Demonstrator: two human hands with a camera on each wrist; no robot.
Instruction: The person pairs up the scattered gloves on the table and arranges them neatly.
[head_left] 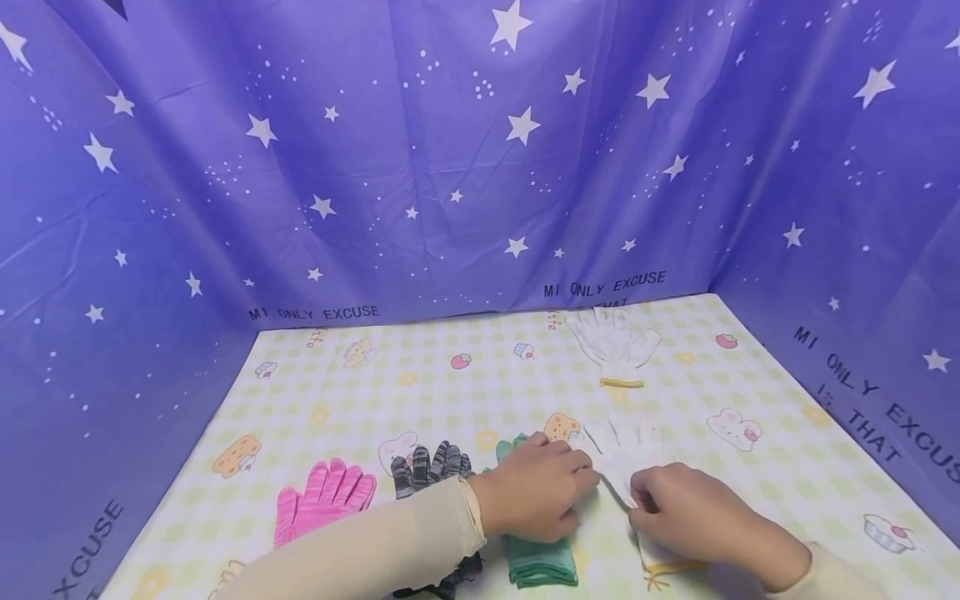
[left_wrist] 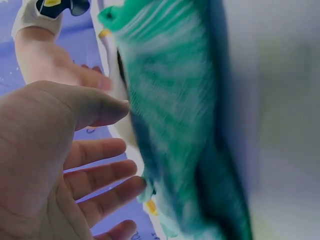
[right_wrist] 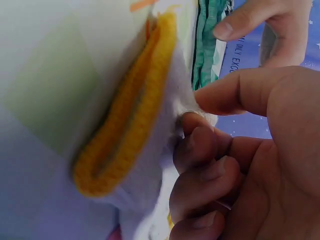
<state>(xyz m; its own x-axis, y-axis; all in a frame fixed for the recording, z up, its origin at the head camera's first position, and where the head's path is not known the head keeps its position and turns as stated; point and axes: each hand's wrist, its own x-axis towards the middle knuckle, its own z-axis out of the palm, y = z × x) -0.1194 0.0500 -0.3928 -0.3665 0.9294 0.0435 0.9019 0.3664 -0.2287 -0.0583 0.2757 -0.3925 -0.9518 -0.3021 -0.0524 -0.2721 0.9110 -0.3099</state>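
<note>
My right hand (head_left: 693, 512) pinches the side edge of a white knit glove (head_left: 621, 454) between thumb and curled forefinger. That glove's yellow cuff (right_wrist: 125, 120) faces the right wrist camera. Over a green glove (head_left: 542, 562) is my left hand (head_left: 536, 487), with its fingers relaxed and reaching toward the white glove's edge. The left wrist view has the thumb tip right beside the green glove (left_wrist: 165, 95) and the other fingers spread and holding nothing. Part of the green glove is hidden under the left hand.
Left of the green glove lie a grey-black striped glove (head_left: 431, 467), partly covered by my left sleeve, and a pink glove (head_left: 326, 496). Another white glove (head_left: 611, 342) with a yellow cuff lies near the back edge. A starry purple curtain (head_left: 450, 167) surrounds the checked tablecloth (head_left: 420, 400).
</note>
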